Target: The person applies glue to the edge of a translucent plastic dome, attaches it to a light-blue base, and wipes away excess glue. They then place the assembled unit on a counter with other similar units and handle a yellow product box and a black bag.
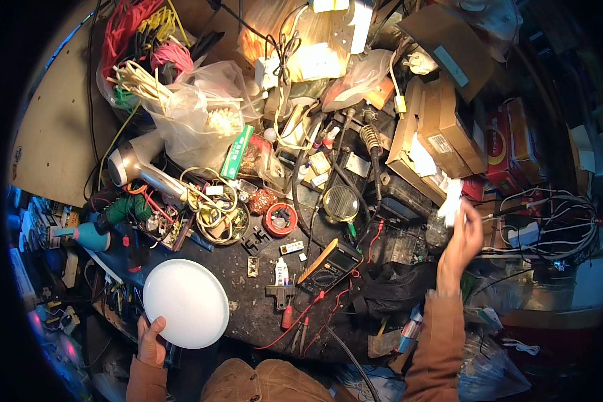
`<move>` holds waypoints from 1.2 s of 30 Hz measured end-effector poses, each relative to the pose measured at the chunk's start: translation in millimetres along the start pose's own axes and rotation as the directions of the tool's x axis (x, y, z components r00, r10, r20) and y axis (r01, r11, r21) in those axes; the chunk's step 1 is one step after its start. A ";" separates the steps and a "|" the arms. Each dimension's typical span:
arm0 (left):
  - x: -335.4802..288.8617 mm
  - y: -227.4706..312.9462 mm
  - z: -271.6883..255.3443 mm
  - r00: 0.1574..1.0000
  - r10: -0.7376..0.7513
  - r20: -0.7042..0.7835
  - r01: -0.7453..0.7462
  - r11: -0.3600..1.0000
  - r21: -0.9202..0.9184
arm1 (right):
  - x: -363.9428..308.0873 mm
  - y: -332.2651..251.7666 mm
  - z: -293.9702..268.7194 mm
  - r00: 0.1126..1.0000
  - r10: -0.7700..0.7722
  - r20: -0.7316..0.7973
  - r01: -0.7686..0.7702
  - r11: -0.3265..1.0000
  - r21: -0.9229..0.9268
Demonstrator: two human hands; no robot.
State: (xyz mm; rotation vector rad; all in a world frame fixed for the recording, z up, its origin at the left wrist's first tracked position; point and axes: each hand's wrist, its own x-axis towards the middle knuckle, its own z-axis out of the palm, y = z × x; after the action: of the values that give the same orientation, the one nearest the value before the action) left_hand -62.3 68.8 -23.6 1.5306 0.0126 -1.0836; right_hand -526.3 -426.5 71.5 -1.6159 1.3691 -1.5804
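My left hand grips the lower left edge of a round white disc, its thumb on the face. The disc looks like a ceiling lamp cover and is tilted up at the front left of the bench. Out to the right, my right hand is closed on a bright white tissue beside an open cardboard box. More white paper shows in the box. Between my hands lies a black and yellow multimeter with red leads.
A grey hair dryer, a red solder reel and a round magnifier crowd the bench. Pliers lie near its front edge. Bundled cables sit at the right; bags and a lit lamp stand behind.
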 end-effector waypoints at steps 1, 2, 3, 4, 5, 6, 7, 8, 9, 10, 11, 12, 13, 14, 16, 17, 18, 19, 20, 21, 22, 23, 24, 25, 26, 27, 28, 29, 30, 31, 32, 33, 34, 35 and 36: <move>-0.2 -2.4 1.5 0.999 -0.009 0.043 0.011 0.998 -0.059 | 24.5 18.7 12.0 0.981 -0.190 0.044 0.193 0.978 -0.075; -0.9 -5.4 3.4 0.997 -0.019 0.074 0.028 0.993 -0.114 | 51.9 35.9 23.0 0.942 -0.309 0.127 0.319 0.945 -0.070; -3.8 -5.9 2.9 0.996 -0.028 0.086 0.042 0.986 -0.161 | 71.0 53.4 35.1 0.940 -0.292 0.178 0.307 0.949 -0.067; -7.0 -7.6 3.8 0.997 -0.049 0.055 0.058 0.985 -0.165 | 88.6 64.9 41.0 0.897 -0.312 0.314 0.417 0.833 -0.363; -8.4 -7.5 4.2 0.996 -0.088 -0.008 0.086 0.985 -0.148 | 92.7 77.2 47.1 0.915 -0.190 0.356 0.359 0.786 -0.503; -11.8 -6.6 4.5 0.997 -0.066 0.028 0.069 0.985 -0.158 | 103.1 84.7 53.6 0.932 -0.030 0.361 0.219 0.841 -0.495; -14.0 -5.3 4.9 0.997 -0.060 0.056 0.068 0.986 -0.152 | 108.6 87.7 53.8 0.923 -0.016 0.385 0.236 0.814 -0.532; -16.6 -3.9 4.9 0.997 -0.059 0.050 0.066 0.986 -0.150 | 111.5 86.6 50.1 0.902 -0.019 0.431 0.272 0.799 -0.536; -18.3 -1.9 4.6 0.995 -0.036 0.091 0.051 0.983 -0.175 | 111.2 83.8 47.0 0.920 0.004 0.392 0.221 0.820 -0.528; -19.8 2.2 1.4 0.997 -0.060 0.056 0.068 0.986 -0.154 | 106.5 77.6 39.1 0.911 -0.061 0.407 0.285 0.808 -0.516; -19.6 4.1 0.2 0.996 -0.065 0.061 0.074 0.984 -0.159 | 100.5 67.9 29.0 0.915 -0.098 0.390 0.326 0.751 -0.575; -19.7 3.8 0.6 0.994 -0.049 0.096 0.066 0.979 -0.192 | 85.5 59.5 17.3 0.909 -0.164 0.384 0.363 0.765 -0.532; -19.9 3.2 -0.2 0.996 -0.070 0.059 0.079 0.981 -0.177 | 69.1 51.2 9.3 0.918 -0.202 0.341 0.358 0.792 -0.494; -19.8 3.7 -2.8 0.996 -0.071 0.044 0.078 0.981 -0.180 | 44.2 42.3 -2.2 0.911 -0.229 0.343 0.379 0.794 -0.476; -20.2 0.8 -8.2 0.998 -0.057 0.013 0.059 0.975 -0.214 | -18.1 27.8 -17.4 0.955 -0.084 0.286 0.213 0.862 -0.461; -19.8 -1.7 -11.1 0.997 -0.082 -0.002 0.079 0.972 -0.222 | -56.8 21.6 -24.3 0.935 -0.084 0.345 0.224 0.892 -0.392; -20.5 -4.9 -13.7 0.996 -0.086 -0.004 0.082 0.968 -0.235 | -96.3 15.9 -29.2 0.925 -0.012 0.379 0.180 0.893 -0.412; -22.6 -6.5 -17.7 0.997 -0.080 -0.003 0.077 0.966 -0.247 | -139.9 10.6 -32.1 0.922 0.122 0.367 0.047 0.906 -0.421; -21.3 -7.2 -21.4 0.993 -0.116 0.031 0.120 0.960 -0.254 | -181.0 5.2 -32.6 0.879 0.233 0.416 -0.037 0.903 -0.429; -21.5 -8.8 -22.6 0.994 -0.108 0.029 0.112 0.963 -0.246 | -217.9 -4.6 -36.1 0.790 0.390 0.473 -0.179 0.885 -0.431; -23.2 -9.8 -23.7 0.995 -0.100 0.025 0.103 0.966 -0.236 | -254.8 -10.1 -33.6 0.730 0.488 0.478 -0.332 0.865 -0.376; -24.1 -10.1 -24.6 0.997 -0.076 0.029 0.081 0.970 -0.230 | -286.6 -15.3 -29.6 0.702 0.536 0.470 -0.367 0.837 -0.407; -25.4 -11.7 -22.7 0.998 -0.059 0.018 0.061 0.974 -0.218 | -311.2 -24.9 -30.3 0.630 0.624 0.463 -0.459 0.780 -0.426; -26.6 -12.4 -21.3 0.995 -0.096 -0.002 0.094 0.972 -0.218 | -330.7 -32.5 -28.8 0.536 0.722 0.437 -0.570 0.692 -0.444; -27.8 -12.5 -20.3 0.993 -0.116 -0.006 0.112 0.969 -0.221 | -345.5 -40.1 -27.8 0.505 0.727 0.464 -0.555 0.686 -0.471; -28.8 -12.5 -19.3 0.992 -0.125 -0.004 0.121 0.967 -0.226 | -355.5 -47.1 -27.2 0.464 0.750 0.471 -0.561 0.660 -0.499; -29.4 -13.5 -17.0 0.990 -0.140 0.000 0.136 0.966 -0.221 | -358.6 -50.3 -26.1 0.429 0.781 0.454 -0.530 0.625 -0.573; -31.0 -15.1 -14.8 0.990 -0.142 0.007 0.140 0.965 -0.221 | -359.0 -52.8 -26.6 0.476 0.747 0.463 -0.485 0.663 -0.570; -33.5 -16.2 -13.8 0.993 -0.115 0.024 0.117 0.965 -0.235 | -356.1 -53.5 -27.9 0.434 0.792 0.430 -0.579 0.611 -0.540; -36.4 -17.7 -13.1 0.990 -0.139 -0.010 0.134 0.967 -0.217 | -351.9 -53.4 -31.1 0.365 0.838 0.406 -0.692 0.536 -0.483; -40.9 -20.5 -11.1 0.990 -0.138 -0.027 0.129 0.968 -0.216 | -347.0 -51.0 -34.9 0.357 0.826 0.435 -0.627 0.558 -0.544; -45.4 -25.1 -7.8 0.992 -0.120 -0.029 0.111 0.968 -0.226 | -342.7 -46.5 -38.6 0.333 0.822 0.462 -0.582 0.565 -0.585; -51.2 -27.8 -7.0 0.989 -0.145 -0.034 0.132 0.960 -0.246 | -337.1 -44.2 -47.8 0.301 0.839 0.454 -0.544 0.541 -0.641; -55.6 -30.9 -6.0 0.991 -0.131 0.000 0.126 0.953 -0.277 | -335.2 -40.7 -55.9 0.326 0.808 0.491 -0.493 0.589 -0.641; -59.5 -34.5 -3.5 0.989 -0.149 -0.004 0.142 0.951 -0.274 | -332.3 -38.0 -65.4 0.317 0.808 0.497 -0.493 0.588 -0.641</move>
State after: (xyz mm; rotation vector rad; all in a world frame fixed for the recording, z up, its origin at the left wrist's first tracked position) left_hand -113.1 114.3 -13.9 1.3085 0.2856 -1.1285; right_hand -517.3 -100.5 -27.6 -1.3076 1.5481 -0.0345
